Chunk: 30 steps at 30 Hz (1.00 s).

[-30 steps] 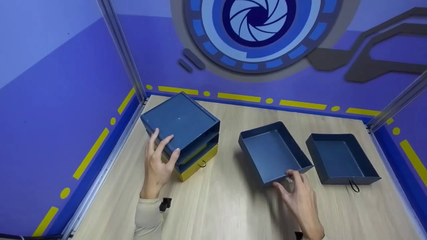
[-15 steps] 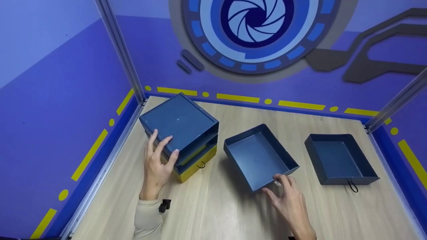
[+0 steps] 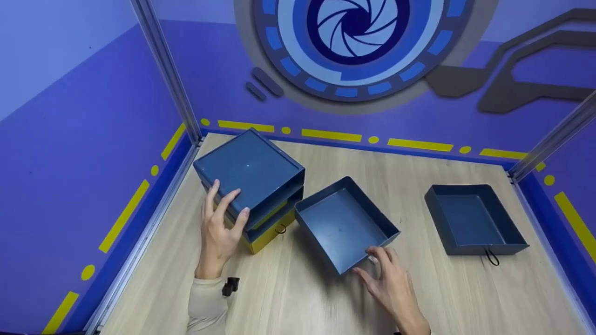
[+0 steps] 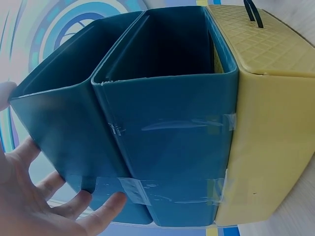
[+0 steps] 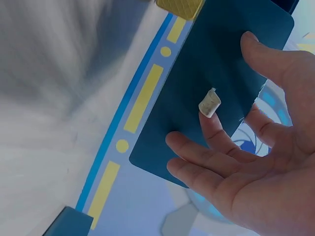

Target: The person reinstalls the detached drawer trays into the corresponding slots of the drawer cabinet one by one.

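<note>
A stacked drawer cabinet (image 3: 249,170) stands at the left, with two dark blue empty slots above a yellow drawer (image 3: 265,239) that has a black loop pull. My left hand (image 3: 221,237) rests on the cabinet's upper left edge, fingers spread over its top and side; in the left wrist view its fingertips touch the blue casing (image 4: 167,132). My right hand (image 3: 391,279) pinches the front wall of a dark blue drawer (image 3: 342,223), held tilted above the table. A small whitish curved tab (image 5: 210,103) shows on that wall, by a fingertip.
Another dark blue drawer (image 3: 475,218) with a black loop pull lies on the right of the wooden table (image 3: 465,298). Blue printed walls and metal posts (image 3: 167,70) enclose the table's back and sides.
My right hand has carried the tilted drawer leftward and slightly nearer, close to the cabinet's front. The left hand, the cabinet and the other drawer have stayed put.
</note>
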Motion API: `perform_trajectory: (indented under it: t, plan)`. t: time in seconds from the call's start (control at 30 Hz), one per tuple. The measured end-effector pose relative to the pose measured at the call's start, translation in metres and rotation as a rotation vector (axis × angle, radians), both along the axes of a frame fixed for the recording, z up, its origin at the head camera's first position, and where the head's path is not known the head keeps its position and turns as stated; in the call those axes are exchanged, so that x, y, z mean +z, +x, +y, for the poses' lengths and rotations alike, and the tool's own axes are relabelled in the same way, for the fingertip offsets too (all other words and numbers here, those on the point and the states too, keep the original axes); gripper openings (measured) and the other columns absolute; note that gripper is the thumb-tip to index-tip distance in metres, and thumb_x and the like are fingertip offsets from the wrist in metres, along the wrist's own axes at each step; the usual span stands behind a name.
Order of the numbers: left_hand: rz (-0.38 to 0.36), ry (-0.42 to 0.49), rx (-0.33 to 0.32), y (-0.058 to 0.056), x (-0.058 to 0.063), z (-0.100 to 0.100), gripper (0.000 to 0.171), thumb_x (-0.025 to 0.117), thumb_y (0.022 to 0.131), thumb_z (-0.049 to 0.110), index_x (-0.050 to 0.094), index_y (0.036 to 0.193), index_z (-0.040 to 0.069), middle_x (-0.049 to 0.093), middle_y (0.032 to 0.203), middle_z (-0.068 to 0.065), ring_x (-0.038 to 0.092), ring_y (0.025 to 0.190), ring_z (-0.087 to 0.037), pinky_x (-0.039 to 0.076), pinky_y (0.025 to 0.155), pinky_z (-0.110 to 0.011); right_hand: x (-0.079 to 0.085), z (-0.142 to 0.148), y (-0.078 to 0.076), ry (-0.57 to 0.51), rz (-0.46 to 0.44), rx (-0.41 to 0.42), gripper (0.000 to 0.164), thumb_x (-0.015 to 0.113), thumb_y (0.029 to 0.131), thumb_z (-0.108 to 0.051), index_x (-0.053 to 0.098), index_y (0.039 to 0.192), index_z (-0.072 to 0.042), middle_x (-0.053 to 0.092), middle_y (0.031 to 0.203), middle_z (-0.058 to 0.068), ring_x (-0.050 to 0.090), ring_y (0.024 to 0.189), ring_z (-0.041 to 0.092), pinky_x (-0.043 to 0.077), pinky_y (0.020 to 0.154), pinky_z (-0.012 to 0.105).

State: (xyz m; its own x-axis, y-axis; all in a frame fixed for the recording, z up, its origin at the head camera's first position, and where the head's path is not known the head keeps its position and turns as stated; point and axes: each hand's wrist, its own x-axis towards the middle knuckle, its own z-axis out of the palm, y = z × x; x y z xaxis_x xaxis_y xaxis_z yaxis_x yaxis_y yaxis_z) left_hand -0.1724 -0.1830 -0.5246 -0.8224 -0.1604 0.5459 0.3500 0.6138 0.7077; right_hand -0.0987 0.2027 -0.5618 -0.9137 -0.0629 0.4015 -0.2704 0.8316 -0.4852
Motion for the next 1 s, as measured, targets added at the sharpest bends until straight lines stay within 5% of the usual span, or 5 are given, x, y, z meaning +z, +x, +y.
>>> perform_trajectory:
  t: [0.43,0.8,1.0]
  plan:
    - [0.005,-0.004,0.004,0.001,0.000,0.000,0.046,0.075,0.096,0.027,0.069,0.141,0.021,0.032,0.173,-0.016,0.030,0.158,-0.045,0.029,0.120,-0.075,-0.011,-0.024,0.011,0.021,0.038,0.044,0.052,0.099,0.073,-0.023,0.070,0.115,-0.014,0.065,0.104,0.001,0.069,0.089,0.017,0.058,0.070,0.035]
    - [0.010,-0.003,-0.001,0.002,-0.003,0.001,0.047,0.076,0.095,0.026,0.069,0.141,0.020,0.032,0.173,-0.017,0.032,0.157,-0.046,0.029,0.120,-0.075,-0.006,-0.031,0.015,0.020,-0.038,0.042,0.049,0.097,0.077,-0.025,0.069,0.117,-0.017,0.065,0.109,0.000,0.071,0.091,0.019,0.059,0.072,0.036]
    - [0.014,0.004,0.001,0.001,-0.001,0.001,0.047,0.075,0.095,0.026,0.069,0.142,0.020,0.032,0.173,-0.017,0.031,0.158,-0.046,0.028,0.120,-0.075,-0.003,-0.037,0.013,0.019,-0.003,0.072,0.050,0.098,0.075,-0.021,0.069,0.115,-0.015,0.064,0.108,0.000,0.070,0.090,0.019,0.060,0.072,0.036]
